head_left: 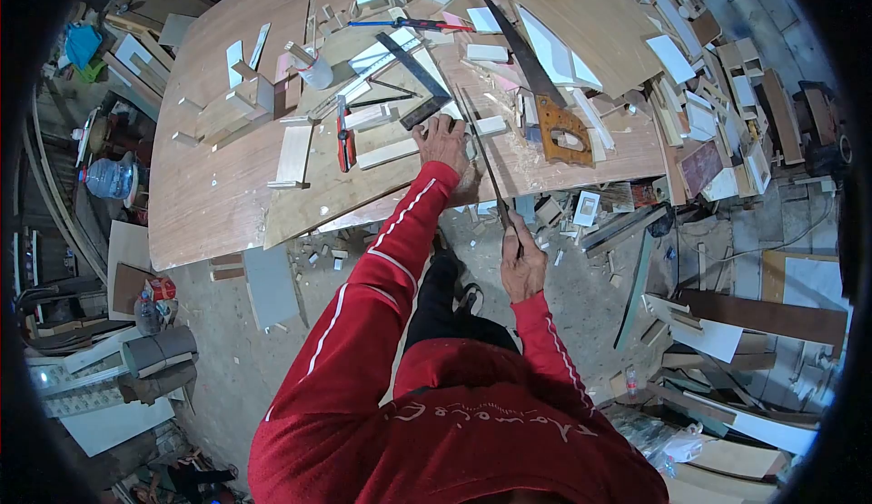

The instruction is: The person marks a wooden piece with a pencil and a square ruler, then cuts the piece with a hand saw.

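My left hand (442, 145) lies on the workpieces near the table's front edge, beside a metal square (413, 70) with a dark stock. What is under its fingers is partly hidden. My right hand (521, 259) is wrapped round the handle end of a long thin saw (488, 161), just off the table's front edge. The blade runs up past my left hand's right side, over small white and wooden pieces. A red-and-black tool (345, 136) and a pale wooden strip (387, 153) lie left of my left hand. A handsaw (564, 130) with a wooden handle rests to the right.
The wooden table (209, 177) holds a wooden box form (238, 113), a white cup (315, 72) and a large plywood sheet (595, 27) at the right. Offcuts are heaped along the right side. A water bottle (110, 179) stands at the left; scraps litter the floor.
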{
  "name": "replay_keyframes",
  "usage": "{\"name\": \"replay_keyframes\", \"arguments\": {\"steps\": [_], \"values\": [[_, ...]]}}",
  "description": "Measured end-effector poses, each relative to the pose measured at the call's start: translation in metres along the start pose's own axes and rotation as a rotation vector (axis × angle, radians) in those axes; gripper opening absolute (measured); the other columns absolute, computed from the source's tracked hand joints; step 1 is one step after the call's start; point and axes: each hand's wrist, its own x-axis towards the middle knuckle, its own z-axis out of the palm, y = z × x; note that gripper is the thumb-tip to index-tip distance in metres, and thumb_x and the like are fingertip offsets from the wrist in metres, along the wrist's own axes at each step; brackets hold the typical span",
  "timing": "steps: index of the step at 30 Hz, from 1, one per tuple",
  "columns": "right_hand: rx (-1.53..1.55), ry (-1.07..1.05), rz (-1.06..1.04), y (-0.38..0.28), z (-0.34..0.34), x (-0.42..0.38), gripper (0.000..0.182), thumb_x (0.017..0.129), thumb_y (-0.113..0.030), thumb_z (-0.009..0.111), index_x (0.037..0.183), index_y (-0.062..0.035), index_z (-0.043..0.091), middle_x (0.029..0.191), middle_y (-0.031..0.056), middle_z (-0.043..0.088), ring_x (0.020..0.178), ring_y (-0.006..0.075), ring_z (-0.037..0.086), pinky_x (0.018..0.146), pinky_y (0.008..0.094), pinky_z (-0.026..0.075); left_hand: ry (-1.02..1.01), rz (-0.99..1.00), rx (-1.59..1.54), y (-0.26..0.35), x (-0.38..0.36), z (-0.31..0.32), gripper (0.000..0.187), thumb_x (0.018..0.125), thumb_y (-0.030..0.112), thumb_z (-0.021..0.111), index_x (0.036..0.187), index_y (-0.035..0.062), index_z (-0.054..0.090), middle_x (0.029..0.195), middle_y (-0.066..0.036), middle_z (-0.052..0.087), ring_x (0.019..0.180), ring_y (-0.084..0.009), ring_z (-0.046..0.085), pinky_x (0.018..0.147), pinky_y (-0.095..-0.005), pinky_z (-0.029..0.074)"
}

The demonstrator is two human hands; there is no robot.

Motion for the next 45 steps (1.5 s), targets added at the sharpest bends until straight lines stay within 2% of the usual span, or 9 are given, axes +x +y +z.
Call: {"name": "replay_keyframes", "arguments": {"steps": [4, 7, 9, 18, 21, 30, 36, 40, 45], "values": [[0.037, 0.066, -0.113, 0.002, -0.001, 0.0, 0.035, 0.09, -0.013, 0.053, 0.124, -0.0103, 0.058, 0.092, 0.0241, 0.066, 0.076, 0.026, 0.07, 0.061, 0.032, 0.051, -0.012, 0.038, -0.143, -0.009, 0.002, -0.001, 0.026, 0.08, 0.024, 0.063, 0.103, 0.0132, 0.059, 0.107, -0.01, 0.05, 0.107, -0.0294, 0.045, 0.088, -0.0457, 0.034], [0.046, -0.044, 0.058, -0.002, -0.002, -0.001, 0.029, 0.096, -0.017, 0.049, 0.121, -0.0065, 0.06, 0.095, 0.0193, 0.068, 0.079, 0.0154, 0.065, 0.069, 0.0303, 0.05, -0.051, 0.054, -0.085, -0.005, 0.001, -0.014, 0.027, 0.079, 0.023, 0.063, 0.103, 0.0118, 0.059, 0.104, -0.012, 0.049, 0.105, -0.0307, 0.045, 0.086, -0.0435, 0.035], [0.042, 0.046, -0.058, -0.002, 0.007, 0.007, 0.035, 0.091, -0.012, 0.051, 0.125, -0.0148, 0.058, 0.08, 0.0226, 0.064, 0.064, 0.0256, 0.067, 0.059, 0.0326, 0.049, -0.024, 0.063, -0.131, -0.007, 0.002, -0.009, 0.028, 0.077, 0.022, 0.063, 0.102, 0.0113, 0.059, 0.103, -0.012, 0.048, 0.103, -0.0316, 0.045, 0.085, -0.0436, 0.035], [0.029, 0.067, -0.182, -0.002, 0.019, 0.032, 0.036, 0.092, -0.013, 0.051, 0.127, -0.0184, 0.055, 0.061, 0.0172, 0.05, 0.049, 0.0258, 0.052, 0.051, 0.0344, 0.044, -0.032, 0.037, -0.119, -0.006, 0.004, -0.009, 0.028, 0.078, 0.023, 0.063, 0.103, 0.0115, 0.059, 0.104, -0.012, 0.049, 0.103, -0.0299, 0.045, 0.083, -0.0429, 0.035], [-0.007, 0.014, -0.047, 0.007, -0.001, -0.005, 0.033, 0.093, -0.015, 0.051, 0.126, -0.0171, 0.057, 0.059, 0.0178, 0.05, 0.048, 0.0271, 0.052, 0.049, 0.0343, 0.043, -0.046, 0.026, -0.115, -0.006, 0.005, -0.011, 0.028, 0.078, 0.024, 0.063, 0.103, 0.0114, 0.059, 0.105, -0.011, 0.05, 0.104, -0.0299, 0.045, 0.084, -0.0429, 0.035], [0.039, 0.109, -0.159, 0.007, 0.045, 0.056, 0.032, 0.094, -0.017, 0.051, 0.125, -0.0147, 0.058, 0.062, 0.02, 0.053, 0.048, 0.0254, 0.054, 0.05, 0.034, 0.044, -0.058, 0.05, -0.082, -0.007, 0.003, -0.014, 0.029, 0.077, 0.026, 0.065, 0.102, 0.0128, 0.059, 0.106, -0.011, 0.05, 0.104, -0.0297, 0.045, 0.083, -0.0429, 0.034], [0.049, 0.068, -0.05, 0.01, 0.003, -0.009, 0.032, 0.094, -0.016, 0.051, 0.125, -0.0158, 0.058, 0.062, 0.0217, 0.053, 0.048, 0.0277, 0.054, 0.051, 0.0369, 0.044, -0.075, 0.016, -0.076, -0.005, 0.006, -0.01, 0.031, 0.076, 0.026, 0.066, 0.103, 0.0134, 0.06, 0.105, -0.011, 0.05, 0.104, -0.0298, 0.045, 0.084, -0.0431, 0.034], [-0.006, 0.037, -0.005, 0.005, 0.015, 0.017, 0.031, 0.094, -0.015, 0.051, 0.124, -0.0154, 0.058, 0.063, 0.0227, 0.053, 0.048, 0.0292, 0.054, 0.051, 0.0376, 0.044, -0.051, 0.029, -0.091, -0.008, 0.006, -0.004, 0.032, 0.076, 0.026, 0.066, 0.104, 0.0131, 0.059, 0.107, -0.011, 0.05, 0.105, -0.0302, 0.045, 0.084, -0.0436, 0.034], [0.013, 0.09, -0.19, -0.002, 0.042, 0.064, 0.029, 0.093, -0.015, 0.051, 0.121, -0.0142, 0.059, 0.062, 0.0224, 0.051, 0.048, 0.0313, 0.053, 0.05, 0.0371, 0.044, -0.094, 0.04, -0.085, -0.005, 0.005, -0.012, 0.029, 0.076, 0.024, 0.065, 0.101, 0.0119, 0.059, 0.107, -0.011, 0.051, 0.106, -0.0281, 0.045, 0.085, -0.0435, 0.034]]}}
